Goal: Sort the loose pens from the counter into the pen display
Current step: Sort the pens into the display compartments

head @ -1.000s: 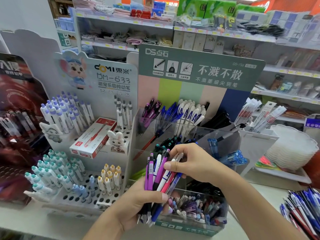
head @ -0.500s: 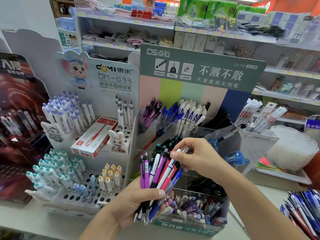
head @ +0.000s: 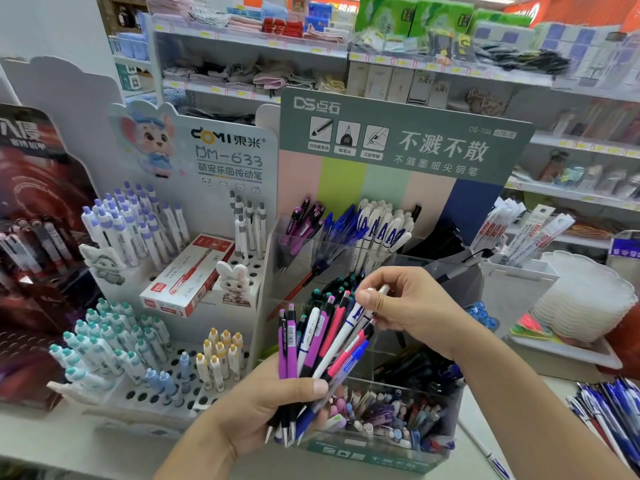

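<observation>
My left hand point(head: 263, 407) grips a fanned bundle of pens point(head: 311, 344), purple, pink, white and blue, tips down, in front of the clear tiered pen display point(head: 398, 261). My right hand point(head: 412, 306) pinches the top end of a white pen with blue lettering point(head: 349, 323) that still sits among the bundle. The display's back row holds purple pens point(head: 304, 220), blue pens point(head: 341, 225), white pens point(head: 384, 226) and black pens point(head: 440, 240). A pile of loose pens point(head: 609, 410) lies on the counter at the far right.
A white peg-hole stand point(head: 162, 396) with pastel pens and a red pen box point(head: 190, 275) stands at left. The display's front bin point(head: 388, 417) holds mixed small items. A stack of white plates point(head: 585, 299) sits right of the display. Store shelves fill the background.
My right hand has shifted from the middle of the bundle to the white pen's top end and lifted slightly. My left hand has held the bundle nearly still, rising a little.
</observation>
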